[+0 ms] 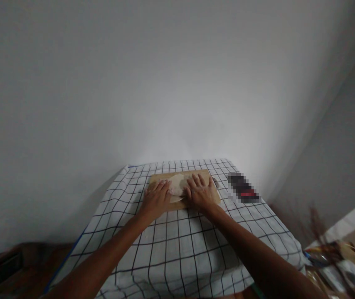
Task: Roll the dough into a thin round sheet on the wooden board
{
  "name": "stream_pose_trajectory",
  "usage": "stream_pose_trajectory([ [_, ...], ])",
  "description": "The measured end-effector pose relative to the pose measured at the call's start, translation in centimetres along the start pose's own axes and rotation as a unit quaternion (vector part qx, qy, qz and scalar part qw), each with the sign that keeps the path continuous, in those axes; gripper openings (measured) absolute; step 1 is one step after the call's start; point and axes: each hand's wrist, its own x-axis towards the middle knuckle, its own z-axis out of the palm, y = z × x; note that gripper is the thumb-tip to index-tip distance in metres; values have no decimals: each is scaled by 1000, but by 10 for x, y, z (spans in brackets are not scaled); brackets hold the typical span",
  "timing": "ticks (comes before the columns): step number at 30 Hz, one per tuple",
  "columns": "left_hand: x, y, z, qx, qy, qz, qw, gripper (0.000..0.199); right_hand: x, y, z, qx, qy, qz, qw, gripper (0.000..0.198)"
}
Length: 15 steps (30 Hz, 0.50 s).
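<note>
A pale flat piece of dough (177, 185) lies on a wooden board (179, 206) in the middle of the table. My left hand (158, 195) rests at the dough's left side, fingers stretched forward and palm down. On the other side, my right hand (199, 192) lies flat with its fingers spread, covering the dough's right part. Whitish smears show on the fingers. Just beyond the right hand, a small dark rounded thing (216, 182) sits at the board's edge; its kind I cannot make out. What lies beneath both palms is hidden.
A white tablecloth with dark grid lines (171, 245) covers the table, which stands against a pale wall (177, 83). To the right of the board lies a pixelated dark item with red (244, 189). Assorted items (336, 265) are on the floor at lower right.
</note>
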Motion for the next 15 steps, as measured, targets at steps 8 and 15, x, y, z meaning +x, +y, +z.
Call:
stream_pose_trajectory([
  [8, 54, -3, 2, 31, -12, -63, 997, 43, 58, 9, -2, -23, -61, -8, 998, 51],
  [15, 100, -27, 12, 54, -96, -48, 993, 45, 97, 15, 13, -24, -86, 27, 996, 61],
])
